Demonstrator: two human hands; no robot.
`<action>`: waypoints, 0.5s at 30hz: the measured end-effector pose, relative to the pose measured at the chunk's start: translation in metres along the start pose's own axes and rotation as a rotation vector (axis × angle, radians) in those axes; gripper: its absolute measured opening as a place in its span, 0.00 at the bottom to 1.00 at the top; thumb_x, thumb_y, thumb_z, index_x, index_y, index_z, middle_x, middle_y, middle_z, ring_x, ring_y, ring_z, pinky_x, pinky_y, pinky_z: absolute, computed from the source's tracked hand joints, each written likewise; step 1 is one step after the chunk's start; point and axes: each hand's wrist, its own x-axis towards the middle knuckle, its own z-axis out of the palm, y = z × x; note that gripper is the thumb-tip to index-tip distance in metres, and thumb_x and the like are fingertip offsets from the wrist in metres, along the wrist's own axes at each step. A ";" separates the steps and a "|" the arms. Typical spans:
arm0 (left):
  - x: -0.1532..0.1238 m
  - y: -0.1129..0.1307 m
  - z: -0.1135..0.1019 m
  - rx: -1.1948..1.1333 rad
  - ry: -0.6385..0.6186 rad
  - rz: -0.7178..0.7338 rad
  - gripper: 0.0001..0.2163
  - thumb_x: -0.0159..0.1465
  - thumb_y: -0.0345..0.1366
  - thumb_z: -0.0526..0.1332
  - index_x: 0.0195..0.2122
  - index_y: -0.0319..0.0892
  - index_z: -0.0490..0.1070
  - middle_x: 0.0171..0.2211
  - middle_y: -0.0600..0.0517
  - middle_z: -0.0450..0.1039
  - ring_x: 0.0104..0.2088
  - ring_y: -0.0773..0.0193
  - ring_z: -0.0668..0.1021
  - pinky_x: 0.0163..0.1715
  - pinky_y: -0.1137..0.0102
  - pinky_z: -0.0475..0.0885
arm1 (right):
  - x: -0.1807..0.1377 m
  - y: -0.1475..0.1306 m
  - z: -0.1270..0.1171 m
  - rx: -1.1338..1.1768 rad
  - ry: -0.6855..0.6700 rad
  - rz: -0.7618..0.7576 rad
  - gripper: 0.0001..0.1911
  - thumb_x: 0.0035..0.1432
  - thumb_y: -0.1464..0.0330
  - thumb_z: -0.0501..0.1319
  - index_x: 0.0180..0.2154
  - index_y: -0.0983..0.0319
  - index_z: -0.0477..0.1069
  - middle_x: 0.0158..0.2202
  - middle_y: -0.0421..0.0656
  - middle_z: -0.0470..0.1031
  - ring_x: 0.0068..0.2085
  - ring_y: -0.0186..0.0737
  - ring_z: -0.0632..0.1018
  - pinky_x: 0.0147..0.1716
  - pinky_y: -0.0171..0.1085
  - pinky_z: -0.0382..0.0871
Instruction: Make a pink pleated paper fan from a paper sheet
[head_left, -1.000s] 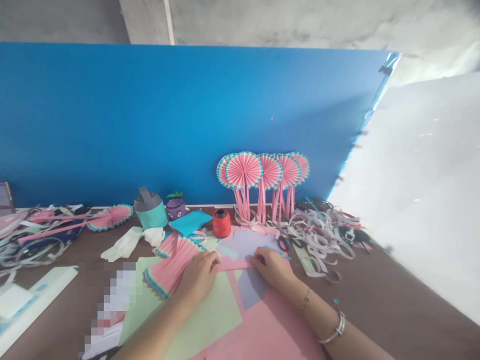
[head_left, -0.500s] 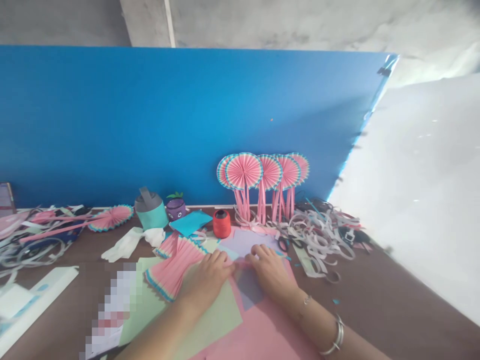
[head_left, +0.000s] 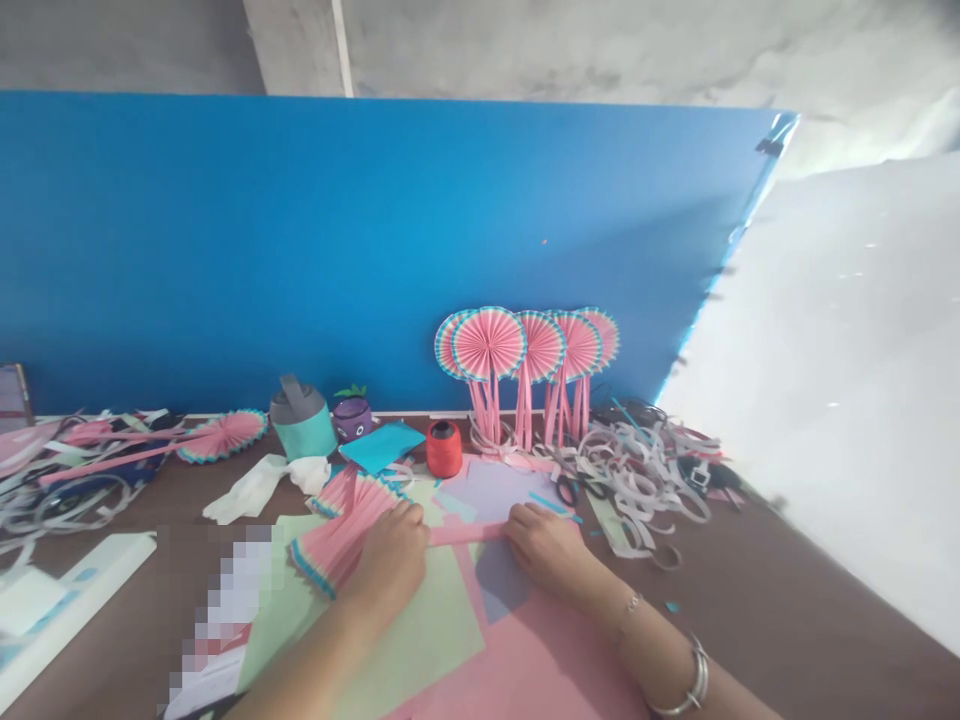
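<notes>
Between my two hands stretches a narrow folded strip of pink paper (head_left: 469,534). My left hand (head_left: 399,550) is closed at its left end, and my right hand (head_left: 541,540) is closed at its right end, fingers curled down. The strip lies low over sheets of green paper (head_left: 420,630), lilac paper (head_left: 499,585) and pink paper (head_left: 540,660). Close beside my left hand is a pleated pink paper fan piece (head_left: 337,545) with a blue and cream edge. My fingertips are partly hidden behind the knuckles.
Finished round paper fans (head_left: 489,345) lean on the blue partition (head_left: 300,230). A red thread spool (head_left: 444,450), blue paper (head_left: 382,446), a teal cup (head_left: 304,425) and a purple pot (head_left: 351,418) stand behind. Scissors (head_left: 566,490) lie near tangled paper strips (head_left: 637,470) at right.
My hands have moved apart, the left one leftward and the right one slightly right. More of the pink strip now shows between them.
</notes>
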 end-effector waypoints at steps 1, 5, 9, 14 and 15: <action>0.000 -0.002 -0.001 -0.023 0.048 -0.047 0.16 0.55 0.19 0.49 0.27 0.42 0.73 0.33 0.46 0.73 0.40 0.54 0.73 0.41 0.63 0.65 | 0.000 0.001 0.002 0.015 0.011 0.003 0.11 0.58 0.79 0.54 0.31 0.64 0.72 0.33 0.46 0.73 0.35 0.40 0.72 0.31 0.36 0.59; -0.001 -0.007 -0.006 -0.148 0.237 -0.217 0.15 0.57 0.22 0.46 0.31 0.43 0.70 0.32 0.50 0.73 0.37 0.58 0.74 0.37 0.66 0.65 | 0.003 0.005 0.006 0.232 0.164 0.075 0.12 0.56 0.80 0.53 0.32 0.62 0.72 0.32 0.44 0.74 0.36 0.39 0.74 0.34 0.35 0.64; -0.003 -0.005 0.001 -0.521 0.250 -0.236 0.12 0.57 0.27 0.48 0.27 0.43 0.71 0.24 0.53 0.73 0.29 0.62 0.75 0.32 0.69 0.65 | 0.003 0.000 0.002 0.485 0.449 0.095 0.11 0.58 0.77 0.51 0.34 0.61 0.71 0.32 0.43 0.74 0.33 0.37 0.76 0.33 0.34 0.68; -0.004 0.017 0.009 -0.992 0.109 -0.202 0.16 0.62 0.44 0.52 0.33 0.38 0.74 0.27 0.49 0.76 0.27 0.62 0.76 0.29 0.68 0.69 | 0.000 -0.016 -0.002 0.358 0.581 -0.087 0.12 0.61 0.77 0.50 0.40 0.61 0.71 0.34 0.46 0.74 0.37 0.39 0.75 0.36 0.35 0.70; -0.005 0.022 0.009 -1.055 0.091 -0.184 0.17 0.62 0.46 0.53 0.36 0.37 0.74 0.30 0.48 0.77 0.31 0.60 0.77 0.33 0.67 0.71 | -0.001 -0.020 -0.002 0.322 0.571 -0.135 0.13 0.62 0.77 0.50 0.42 0.62 0.70 0.34 0.46 0.74 0.37 0.39 0.75 0.36 0.35 0.70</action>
